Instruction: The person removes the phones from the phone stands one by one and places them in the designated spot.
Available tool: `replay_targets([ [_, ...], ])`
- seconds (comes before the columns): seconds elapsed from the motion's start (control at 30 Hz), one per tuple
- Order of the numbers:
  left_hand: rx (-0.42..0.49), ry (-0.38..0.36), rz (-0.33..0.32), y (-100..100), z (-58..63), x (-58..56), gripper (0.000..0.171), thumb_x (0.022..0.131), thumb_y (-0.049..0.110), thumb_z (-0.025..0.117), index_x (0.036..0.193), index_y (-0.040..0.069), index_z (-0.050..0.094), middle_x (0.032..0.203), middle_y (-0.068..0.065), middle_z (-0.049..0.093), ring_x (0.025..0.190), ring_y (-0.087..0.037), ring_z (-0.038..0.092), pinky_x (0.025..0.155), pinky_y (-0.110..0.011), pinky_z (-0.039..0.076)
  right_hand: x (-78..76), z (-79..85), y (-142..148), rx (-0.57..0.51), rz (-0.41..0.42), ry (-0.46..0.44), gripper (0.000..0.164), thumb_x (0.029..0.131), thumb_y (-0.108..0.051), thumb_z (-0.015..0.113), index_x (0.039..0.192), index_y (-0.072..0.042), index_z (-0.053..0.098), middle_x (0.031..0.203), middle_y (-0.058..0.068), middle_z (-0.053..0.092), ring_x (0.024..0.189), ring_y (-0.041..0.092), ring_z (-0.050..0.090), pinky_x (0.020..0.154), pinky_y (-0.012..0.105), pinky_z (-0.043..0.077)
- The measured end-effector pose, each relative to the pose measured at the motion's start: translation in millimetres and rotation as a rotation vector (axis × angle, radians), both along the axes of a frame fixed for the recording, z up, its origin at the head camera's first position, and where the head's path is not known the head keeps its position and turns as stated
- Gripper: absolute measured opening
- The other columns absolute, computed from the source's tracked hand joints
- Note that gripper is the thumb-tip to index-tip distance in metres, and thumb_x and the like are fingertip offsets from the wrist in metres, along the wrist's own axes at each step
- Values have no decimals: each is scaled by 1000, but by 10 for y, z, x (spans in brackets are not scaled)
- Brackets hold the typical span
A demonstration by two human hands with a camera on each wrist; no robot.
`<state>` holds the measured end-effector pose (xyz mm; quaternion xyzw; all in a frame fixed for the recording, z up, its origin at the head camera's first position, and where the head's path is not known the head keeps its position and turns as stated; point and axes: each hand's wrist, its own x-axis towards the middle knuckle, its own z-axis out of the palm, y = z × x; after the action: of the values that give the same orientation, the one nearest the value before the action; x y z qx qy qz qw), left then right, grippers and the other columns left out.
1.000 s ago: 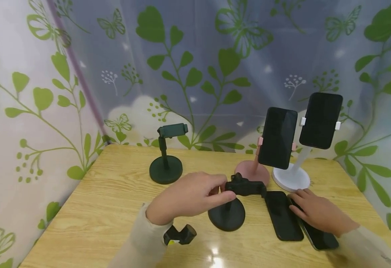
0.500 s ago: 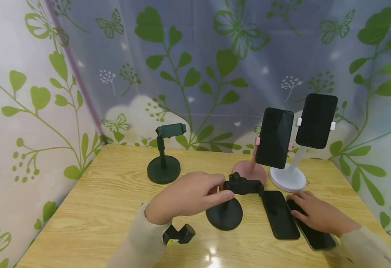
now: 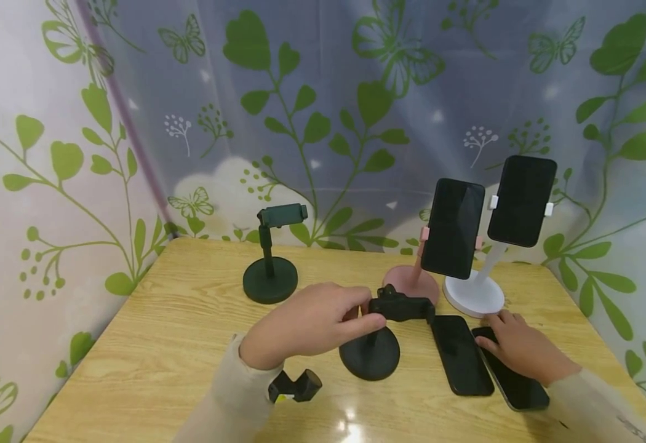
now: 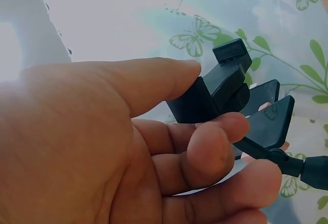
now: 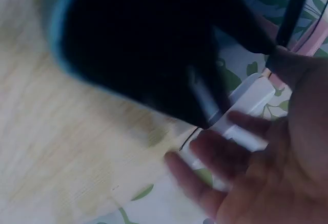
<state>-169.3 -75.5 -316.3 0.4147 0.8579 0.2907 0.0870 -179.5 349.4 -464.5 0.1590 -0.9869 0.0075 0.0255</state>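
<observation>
In the head view my left hand (image 3: pixel 323 320) pinches the clamp (image 3: pixel 402 307) of a black phone stand between thumb and fingers. The stand's round base (image 3: pixel 370 354) rests on the table. From the left wrist, the thumb is seen on top of the clamp (image 4: pixel 215 90), with the fingers below. My right hand (image 3: pixel 528 347) lies over the upper end of a black phone (image 3: pixel 517 383) flat on the table. Its thumb reaches to that phone's left side. Blurred in the right wrist view, its fingers (image 5: pixel 220 157) extend near the dark phone's corner.
A second phone (image 3: pixel 463 357) lies alongside. Behind, a pink stand (image 3: pixel 411 283) and a white stand (image 3: pixel 474 294) each hold an upright phone. A dark green stand (image 3: pixel 270 280) with a bare clamp stands at the back left. Patterned cloth (image 3: pixel 323 111) encloses the wooden table (image 3: pixel 190 295).
My right hand has shifted slightly upward over the phone, which has moved a little left. The left hand keeps its hold on the black stand's clamp. The head view has drifted slightly.
</observation>
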Motion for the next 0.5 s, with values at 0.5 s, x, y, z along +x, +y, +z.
replay_targets([
  [0.5,27,11,6,71,-21,-35,32,107,50,52,90,23,59,68,10,55,55,-7,50,56,-26,42,-135,199,108,47,-346,-403,109,94,-83,37,119,22,56,99,30,68,83,39,69,73,58,55],
])
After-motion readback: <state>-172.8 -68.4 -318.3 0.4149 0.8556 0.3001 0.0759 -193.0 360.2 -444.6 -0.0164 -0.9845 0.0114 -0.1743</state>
